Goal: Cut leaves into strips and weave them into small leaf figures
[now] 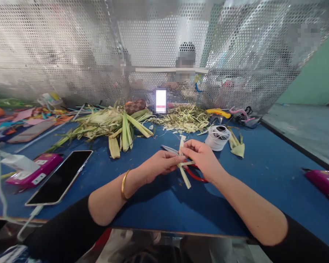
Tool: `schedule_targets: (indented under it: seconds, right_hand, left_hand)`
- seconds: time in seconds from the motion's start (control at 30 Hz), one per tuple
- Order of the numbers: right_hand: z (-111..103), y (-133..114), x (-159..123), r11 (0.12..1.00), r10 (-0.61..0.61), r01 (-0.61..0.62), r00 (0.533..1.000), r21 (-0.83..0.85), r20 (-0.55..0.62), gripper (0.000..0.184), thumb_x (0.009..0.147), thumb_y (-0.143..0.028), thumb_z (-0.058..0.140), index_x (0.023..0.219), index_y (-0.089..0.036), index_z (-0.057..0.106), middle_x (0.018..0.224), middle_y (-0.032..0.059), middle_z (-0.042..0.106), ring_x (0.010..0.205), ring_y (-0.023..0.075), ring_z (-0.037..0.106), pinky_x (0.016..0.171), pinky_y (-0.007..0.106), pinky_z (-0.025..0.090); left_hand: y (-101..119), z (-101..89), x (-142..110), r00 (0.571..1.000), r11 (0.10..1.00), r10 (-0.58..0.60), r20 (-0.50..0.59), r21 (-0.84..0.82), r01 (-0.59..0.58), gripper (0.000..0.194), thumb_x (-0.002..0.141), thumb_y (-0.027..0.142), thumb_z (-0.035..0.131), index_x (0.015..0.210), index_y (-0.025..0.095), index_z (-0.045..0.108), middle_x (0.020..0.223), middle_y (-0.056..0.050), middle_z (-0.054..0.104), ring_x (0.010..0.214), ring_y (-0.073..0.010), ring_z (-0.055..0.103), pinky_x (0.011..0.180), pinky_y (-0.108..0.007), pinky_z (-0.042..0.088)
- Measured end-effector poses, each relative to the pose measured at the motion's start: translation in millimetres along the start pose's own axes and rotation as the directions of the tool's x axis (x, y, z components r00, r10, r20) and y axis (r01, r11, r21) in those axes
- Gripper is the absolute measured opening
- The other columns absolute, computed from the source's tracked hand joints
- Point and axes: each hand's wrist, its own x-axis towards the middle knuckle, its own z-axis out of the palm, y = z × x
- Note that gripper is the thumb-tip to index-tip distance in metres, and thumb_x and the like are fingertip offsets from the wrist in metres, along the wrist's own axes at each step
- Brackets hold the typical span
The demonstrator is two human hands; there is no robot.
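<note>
Between the front and back edges of the blue surface, we are pinching a pale, flat, plant-fibre strip, our left hand gripping mid-length, our right hand gripping higher. 1 narrower pale strip is crossing it. We should probably be pressing that crossing flat, clear of the red-handled metal scissors lying below. Our 2 forearms are angling inward over the front edge.
</note>
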Motion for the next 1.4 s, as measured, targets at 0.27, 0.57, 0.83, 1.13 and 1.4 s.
schedule_targets:
  seconds: [0.27, 0.57, 0.83, 1.13, 1.4]
  right_hand:
    - [3.5, 10.3, 1.2, 0.999, -0.033, 0.032, 0.996, -0.013, -0.08, 0.02, 0.071, -0.036, 0.06, 0.066, -0.019, 0.051, 0.054, -0.0036, 0.053, 0.051, 0.0117, 0.049, 0.047, 0.024, 0.039]
    - [-2.4, 2.3, -7.5, 0.161, -0.699, 0.68, 0.59, -0.716, 0.404, 0.016, 0.089, -0.019, 0.05, 0.096, -0.019, 0.065, 0.087, 0.0061, 0.064, 0.083, 0.0191, 0.056, 0.079, 0.036, 0.038]
    - [10.1, 3.8, -14.0, -0.272, -0.491, 0.706, 0.483, -0.654, 0.725, 0.023, 0.094, -0.016, 0.042, 0.095, -0.016, 0.065, 0.082, 0.006, 0.059, 0.08, 0.0194, 0.05, 0.079, 0.035, 0.033]
    - [12.8, 5.9, -16.3, -0.381, -0.477, 0.702, 0.408, -0.602, 0.778, 0.025, 0.092, -0.012, 0.04, 0.084, -0.015, 0.063, 0.075, 0.0046, 0.06, 0.073, 0.0185, 0.049, 0.077, 0.035, 0.036]
    - [-2.1, 3.4, -10.5, 0.17, -0.744, 0.602, 0.598, -0.78, 0.299, 0.019, 0.093, -0.027, 0.048, 0.104, -0.016, 0.059, 0.093, 0.0095, 0.068, 0.088, 0.0217, 0.059, 0.08, 0.035, 0.041]
  left_hand:
    - [3.7, 2.1, -3.8, 0.999, 0.989, 0.013, -0.047, 0.145, -0.007, 0.027, 0.068, 0.04, 0.068, 0.07, 0.013, 0.072, 0.047, 0.006, 0.042, 0.046, -0.0059, 0.029, 0.046, -0.024, 0.019]
    - [-2.0, -1.7, 2.8, 0.963, 0.973, -0.085, -0.257, -0.228, 0.026, 0.026, 0.067, 0.039, 0.069, 0.065, 0.013, 0.062, 0.056, 0.002, 0.056, 0.049, -0.0082, 0.047, 0.05, -0.021, 0.036]
    - [0.0, -0.7, 1.9, 0.964, 0.941, -0.086, -0.252, -0.338, -0.004, 0.017, 0.063, 0.027, 0.072, 0.069, 0.012, 0.065, 0.066, -0.002, 0.063, 0.063, -0.0117, 0.057, 0.058, -0.021, 0.041]
    - [-7.8, -0.7, 4.0, 0.966, 0.919, -0.116, -0.231, -0.393, 0.016, 0.029, 0.056, 0.033, 0.081, 0.066, 0.009, 0.067, 0.059, -0.003, 0.063, 0.053, -0.0096, 0.054, 0.051, -0.021, 0.038]
    - [-0.4, -6.3, 3.8, 0.951, 0.907, -0.095, -0.293, -0.419, -0.039, 0.019, 0.072, 0.028, 0.072, 0.078, 0.01, 0.069, 0.069, -0.006, 0.068, 0.061, -0.0121, 0.061, 0.064, -0.024, 0.049]
